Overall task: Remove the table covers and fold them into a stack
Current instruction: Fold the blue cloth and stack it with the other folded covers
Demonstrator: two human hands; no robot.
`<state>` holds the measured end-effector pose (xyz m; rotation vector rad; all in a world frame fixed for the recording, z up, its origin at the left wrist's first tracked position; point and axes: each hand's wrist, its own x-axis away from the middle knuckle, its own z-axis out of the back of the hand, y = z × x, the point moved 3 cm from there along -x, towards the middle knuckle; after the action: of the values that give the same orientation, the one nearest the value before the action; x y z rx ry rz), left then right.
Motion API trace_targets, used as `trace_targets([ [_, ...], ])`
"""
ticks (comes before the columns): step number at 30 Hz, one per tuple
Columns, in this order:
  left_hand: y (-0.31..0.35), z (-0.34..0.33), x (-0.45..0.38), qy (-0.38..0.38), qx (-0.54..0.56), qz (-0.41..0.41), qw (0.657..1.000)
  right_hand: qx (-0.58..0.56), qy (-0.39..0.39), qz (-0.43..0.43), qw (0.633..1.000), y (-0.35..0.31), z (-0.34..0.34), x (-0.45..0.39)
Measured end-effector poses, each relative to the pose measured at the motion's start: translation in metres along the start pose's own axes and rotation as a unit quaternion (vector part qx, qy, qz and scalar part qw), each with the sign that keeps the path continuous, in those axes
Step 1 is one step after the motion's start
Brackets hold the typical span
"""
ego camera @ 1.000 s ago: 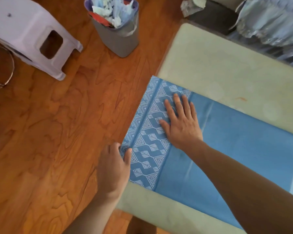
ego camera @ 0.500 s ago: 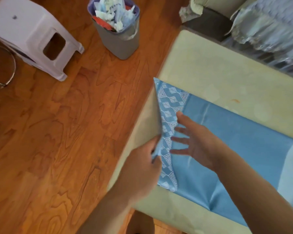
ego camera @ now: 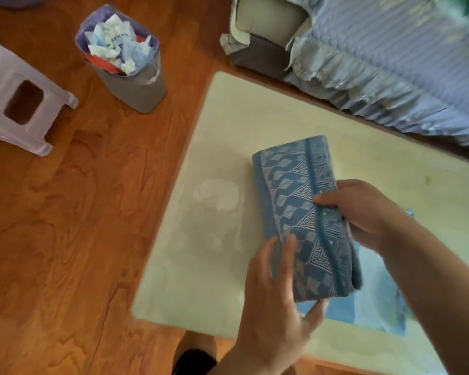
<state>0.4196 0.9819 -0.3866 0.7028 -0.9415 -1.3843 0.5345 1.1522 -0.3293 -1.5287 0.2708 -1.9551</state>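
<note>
Both hands hold a folded blue table cover with a white pattern [ego camera: 306,220] just above the pale cream table top [ego camera: 228,147]. The left hand [ego camera: 276,301] grips its near end, fingers on top and thumb under. The right hand [ego camera: 363,212] pinches its far side. A plain blue cloth [ego camera: 374,301] lies flat under them. On the wood floor [ego camera: 79,226] stand a grey bin full of paper [ego camera: 130,74] and a white plastic stool [ego camera: 19,101], well apart from the table
</note>
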Motion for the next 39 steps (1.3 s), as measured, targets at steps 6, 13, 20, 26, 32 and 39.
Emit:
trace_targets([
  [6,-0.048,-0.096,0.035,-0.063,-0.163,0.143,0.974,-0.018,-0.004,0.004,1.0,0.032,0.061,0.032],
  [13,-0.079,-0.136,0.042,-0.078,-0.278,0.078,0.954,-0.094,0.004,-0.009,0.996,0.137,0.182,0.018],
  [20,-0.082,-0.161,0.035,-0.108,-0.381,0.069,0.916,0.05,0.123,-0.148,0.98,0.327,0.234,-0.103],
  [26,-0.06,-0.153,0.041,-0.122,-0.44,0.018,0.889,0.048,0.199,-0.125,0.971,0.349,0.221,-0.118],
  [32,-0.076,-0.148,0.065,-0.169,-0.484,0.049,0.857,0.053,0.18,-0.083,0.979,0.35,0.2,-0.101],
  [39,-0.087,-0.157,0.062,-0.221,-0.47,0.055,0.853,0.105,0.296,-0.069,0.947,0.354,0.195,-0.082],
])
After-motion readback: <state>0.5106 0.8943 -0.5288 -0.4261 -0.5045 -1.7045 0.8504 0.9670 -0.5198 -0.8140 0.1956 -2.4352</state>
